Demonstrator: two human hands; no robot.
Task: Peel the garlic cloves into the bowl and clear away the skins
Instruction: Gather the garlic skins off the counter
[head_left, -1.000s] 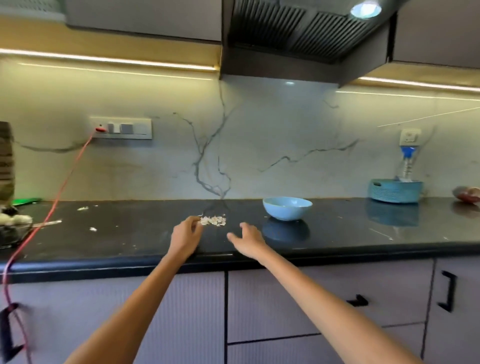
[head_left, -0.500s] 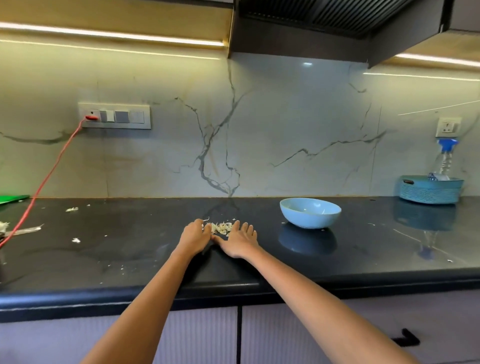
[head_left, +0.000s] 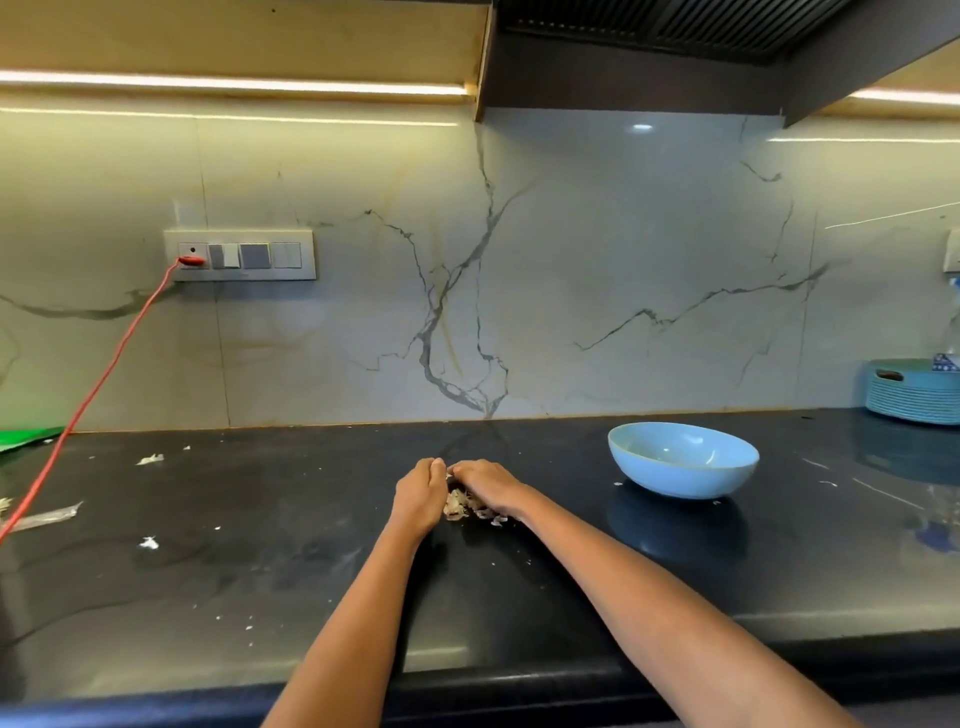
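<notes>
In the head view, the two hands meet on the dark countertop (head_left: 270, 525), to the left of the blue bowl (head_left: 683, 460) and a little nearer to the person than it. The left hand (head_left: 420, 496) and the right hand (head_left: 488, 488) stand cupped, fingertips touching at the far side, and between them lies the pile of garlic skins (head_left: 460, 505). The fingers of both hands are curved inward around the pile, like two walls; whether they already pinch the skins cannot be told, because the hands hide the far part. Some flakes stick out under the right wrist, on the side toward the person.

The pile lies just inside both palms, so neither hand is nearer; it has no clear long axis. Judging from this, the peeling seems finished and the step in hand is gathering the skins. What the bowl holds cannot be seen clearly. More loose scraps (head_left: 149, 459) lie well left of the bowl, apart from the hands.
</notes>
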